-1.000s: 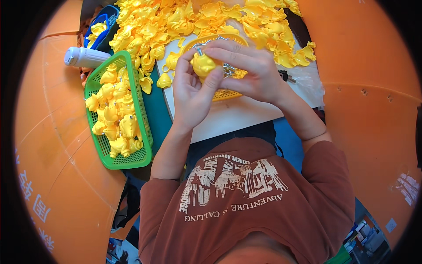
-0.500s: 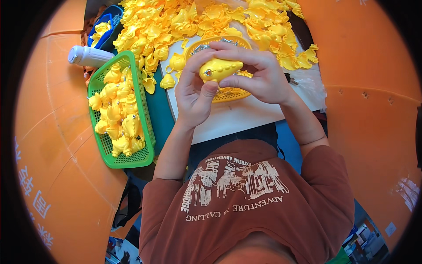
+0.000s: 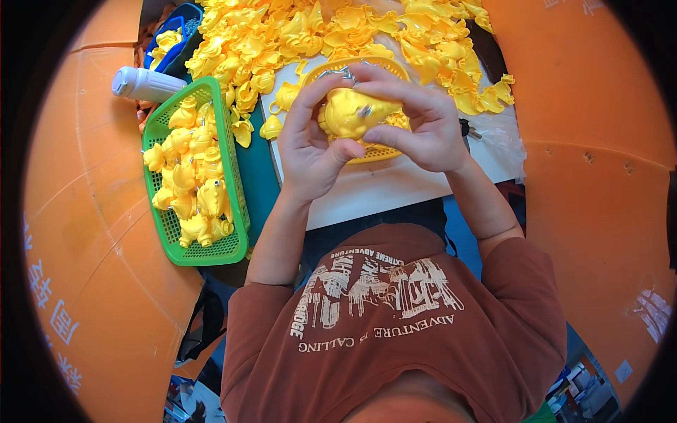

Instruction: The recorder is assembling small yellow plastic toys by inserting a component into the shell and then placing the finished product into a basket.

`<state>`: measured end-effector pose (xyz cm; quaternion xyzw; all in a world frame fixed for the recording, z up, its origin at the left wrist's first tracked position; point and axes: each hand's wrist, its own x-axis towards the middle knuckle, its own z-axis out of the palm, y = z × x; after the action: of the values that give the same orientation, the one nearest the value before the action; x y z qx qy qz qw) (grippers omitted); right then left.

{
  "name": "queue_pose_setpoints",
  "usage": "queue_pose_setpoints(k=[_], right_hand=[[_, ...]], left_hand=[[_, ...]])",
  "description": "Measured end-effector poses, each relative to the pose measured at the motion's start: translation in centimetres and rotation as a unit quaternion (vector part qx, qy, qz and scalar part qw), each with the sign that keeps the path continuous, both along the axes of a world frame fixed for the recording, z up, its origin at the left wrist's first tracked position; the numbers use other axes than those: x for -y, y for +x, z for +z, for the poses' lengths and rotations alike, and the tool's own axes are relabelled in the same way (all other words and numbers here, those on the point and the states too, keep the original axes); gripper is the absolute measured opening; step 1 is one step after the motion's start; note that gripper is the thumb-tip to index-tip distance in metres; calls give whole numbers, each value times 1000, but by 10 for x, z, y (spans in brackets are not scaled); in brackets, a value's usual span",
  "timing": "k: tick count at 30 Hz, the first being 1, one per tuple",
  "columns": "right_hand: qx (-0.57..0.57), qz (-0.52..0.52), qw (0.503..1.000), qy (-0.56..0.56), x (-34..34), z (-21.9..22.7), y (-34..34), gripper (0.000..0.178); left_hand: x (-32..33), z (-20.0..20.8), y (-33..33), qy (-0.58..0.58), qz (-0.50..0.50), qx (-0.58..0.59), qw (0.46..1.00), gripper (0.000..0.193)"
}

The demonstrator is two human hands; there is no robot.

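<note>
Piece [image 3: 345, 118] rolled to a new face

The yellow piece has turned since half a second ago. Then its bumpy long side faced up, with a bright metal spot [image 3: 364, 111] at the left end; now a rounder face shows and the spot sits right of its middle. A tapered part points right, toward the right hand [image 3: 434, 127].

Both hands are part-closed around the piece, above the yellow basket [image 3: 375, 156]. The left hand [image 3: 310, 151] curls round its left side, thumb out near the lower edge — whether that thumb touches, I cannot tell. The right hand arches its fingers over the top and lays its thumb against the near side.

The change suggests handling rather than setting down — the piece is being reoriented within the grasp. The green basket [image 3: 238, 173], on the left, looks no fuller than before. Pins [image 3: 337, 72] show at the yellow basket's far end, and loose shells [image 3: 303, 35] cover the far part of the white board [image 3: 352, 201].
</note>
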<state>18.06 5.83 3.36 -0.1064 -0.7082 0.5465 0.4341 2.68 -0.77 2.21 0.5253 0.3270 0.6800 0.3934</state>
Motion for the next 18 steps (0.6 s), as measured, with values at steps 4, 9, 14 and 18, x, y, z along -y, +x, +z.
queue_pose_setpoints(k=[4, 9, 14, 18], right_hand=[[-30, 4, 998, -61, 0, 11, 2, 43], [-19, 82, 991, -109, -5, 2, 6, 40], [-110, 89, 962, -233, -1, -3, 1, 30], [-133, 52, 974, -174, -2, -2, 2, 25]], left_hand=[[2, 0, -9, -10, 9, -55, 998, 67], [7, 8, -3, -45, 8, 31, 998, 71], [7, 3, -2, 5, 42, -80, 996, 68], [8, 2, -1, -4, 35, -55, 998, 63]])
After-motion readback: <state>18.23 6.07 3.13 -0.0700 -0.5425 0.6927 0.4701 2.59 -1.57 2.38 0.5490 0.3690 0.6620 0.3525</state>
